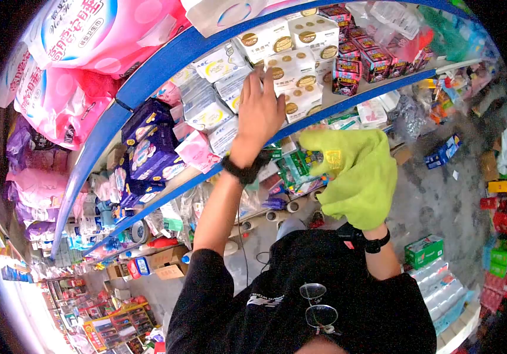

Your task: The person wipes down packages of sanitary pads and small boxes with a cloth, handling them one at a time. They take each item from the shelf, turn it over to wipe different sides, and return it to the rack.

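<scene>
My left hand (260,112) reaches up to the shelf with its fingers apart, fingertips at the white packs with gold round marks (293,71). Just left of it are stacked white and grey packs (209,109) with blue lettering. A yellow-green cloth (360,171) drapes over my right hand, in front of the shelf edge, and hides its fingers. Above the right wrist, the cloth hangs in loose folds. Small dark pink-and-black boxes (348,74) stand in rows to the right of the white packs.
The shelf's blue edge (336,109) curves across the view. Large pink packages (106,35) fill the upper left. Dark purple packs (153,138) sit further left on the shelf. A green box (424,251) and wrapped bottles (442,289) stand on the right; a blue pack (442,152) lies on the floor.
</scene>
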Action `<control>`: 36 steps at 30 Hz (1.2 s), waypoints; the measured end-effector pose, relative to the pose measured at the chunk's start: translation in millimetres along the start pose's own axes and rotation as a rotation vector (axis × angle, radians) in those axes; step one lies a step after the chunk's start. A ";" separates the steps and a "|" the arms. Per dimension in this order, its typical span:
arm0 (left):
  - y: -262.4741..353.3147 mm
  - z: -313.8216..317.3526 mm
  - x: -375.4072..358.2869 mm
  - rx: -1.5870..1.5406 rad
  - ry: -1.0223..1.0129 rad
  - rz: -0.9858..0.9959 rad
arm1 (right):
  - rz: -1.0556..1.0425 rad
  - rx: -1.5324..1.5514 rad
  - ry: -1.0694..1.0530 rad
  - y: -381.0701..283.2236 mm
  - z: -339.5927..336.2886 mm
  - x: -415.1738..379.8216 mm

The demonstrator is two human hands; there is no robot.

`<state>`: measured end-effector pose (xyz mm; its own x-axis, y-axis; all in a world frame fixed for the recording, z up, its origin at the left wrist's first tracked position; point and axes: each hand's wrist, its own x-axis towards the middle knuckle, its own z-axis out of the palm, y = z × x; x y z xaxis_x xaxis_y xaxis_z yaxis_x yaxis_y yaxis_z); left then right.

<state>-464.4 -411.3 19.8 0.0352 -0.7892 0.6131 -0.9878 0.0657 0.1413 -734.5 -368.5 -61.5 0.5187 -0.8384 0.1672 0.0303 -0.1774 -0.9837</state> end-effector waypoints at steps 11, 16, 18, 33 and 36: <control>-15.1 33.2 21.4 -0.090 0.001 0.045 | 0.039 -0.032 0.207 -13.8 -5.8 -25.3; 18.1 -11.4 10.8 -0.422 0.115 -0.148 | -0.024 -0.101 0.270 -39.6 9.0 -24.0; 38.3 -34.8 -6.0 -0.643 0.114 -0.296 | -0.100 -0.165 0.274 -55.7 20.4 -18.2; 52.0 -135.2 -107.1 -1.501 -0.181 -0.481 | -0.618 -0.549 -0.010 -113.0 122.1 14.2; 46.3 -144.3 -117.0 -1.502 -0.141 -0.504 | -0.680 -0.580 -0.051 -112.6 134.2 20.4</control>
<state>-492.4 -227.8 66.8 0.1999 -0.9577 0.2070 0.1647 0.2411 0.9564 -612.6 -296.5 43.7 0.5840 -0.4355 0.6850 -0.0846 -0.8719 -0.4822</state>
